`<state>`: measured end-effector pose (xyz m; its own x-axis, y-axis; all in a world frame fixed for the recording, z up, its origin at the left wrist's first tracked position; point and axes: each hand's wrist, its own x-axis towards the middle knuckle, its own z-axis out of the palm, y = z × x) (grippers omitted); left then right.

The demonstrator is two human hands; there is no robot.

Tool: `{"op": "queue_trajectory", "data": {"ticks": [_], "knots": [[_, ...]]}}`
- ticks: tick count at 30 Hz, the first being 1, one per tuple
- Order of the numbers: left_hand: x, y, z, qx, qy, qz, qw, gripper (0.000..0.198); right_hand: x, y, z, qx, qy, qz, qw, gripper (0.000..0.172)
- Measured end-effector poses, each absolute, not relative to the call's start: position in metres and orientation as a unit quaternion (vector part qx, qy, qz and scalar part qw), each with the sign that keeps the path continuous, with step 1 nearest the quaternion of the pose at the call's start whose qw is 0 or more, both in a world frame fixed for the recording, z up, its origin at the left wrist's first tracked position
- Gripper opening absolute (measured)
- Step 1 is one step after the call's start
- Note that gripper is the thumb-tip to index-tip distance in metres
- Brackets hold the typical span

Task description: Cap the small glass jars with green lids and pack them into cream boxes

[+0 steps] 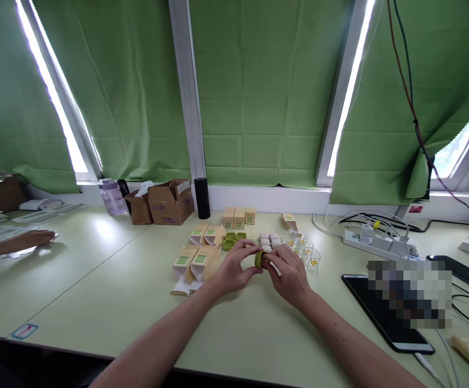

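A small olive-green, square-looking cup (258, 260) is held just above the table between my two hands. My left hand (237, 269) pinches its left side between thumb and fingers. At the other side, the fingers of my right hand (289, 274) are closed at its rim; whatever lies inside the cup is hidden. Several matching green cups (229, 245) stand behind my left hand. Beyond my right hand are white and pink small blocks (265, 242) and several clear cups (313, 260) with yellow centres. Open kraft boxes (205, 258) with green labels lie left of my hands.
Closed kraft boxes (239, 218) and a black cylinder (202, 198) stand at the back, near cardboard cartons (170, 203) and a purple bottle (112, 196). Rightward are a power strip (373, 245), cables and a tablet (379, 312). Another person's hand (38, 238) works far left.
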<state>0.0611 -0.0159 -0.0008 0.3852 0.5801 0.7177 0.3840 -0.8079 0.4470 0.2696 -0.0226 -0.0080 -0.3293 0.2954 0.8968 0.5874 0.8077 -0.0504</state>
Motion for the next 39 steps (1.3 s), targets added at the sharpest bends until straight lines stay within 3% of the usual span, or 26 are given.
{"op": "queue_trajectory", "data": {"ticks": [12, 21, 28, 39], "knots": [[0.054, -0.011, 0.000, 0.821, 0.309, 0.478, 0.048, 0.049, 0.274, -0.027, -0.007, -0.276, -0.821, -0.080, 0.493, 0.058], [0.057, -0.014, 0.002, 0.805, 0.317, 0.494, 0.088, 0.061, 0.273, -0.021, -0.016, -0.276, -0.803, -0.014, 0.528, 0.057], [0.064, -0.016, 0.003, 0.757, 0.369, 0.520, 0.139, 0.013, 0.272, -0.025, -0.012, -0.283, -0.774, 0.011, 0.567, 0.051], [0.074, -0.015, 0.001, 0.739, 0.383, 0.507, 0.221, 0.016, 0.271, -0.022, -0.017, -0.275, -0.787, -0.007, 0.552, 0.050]]}}
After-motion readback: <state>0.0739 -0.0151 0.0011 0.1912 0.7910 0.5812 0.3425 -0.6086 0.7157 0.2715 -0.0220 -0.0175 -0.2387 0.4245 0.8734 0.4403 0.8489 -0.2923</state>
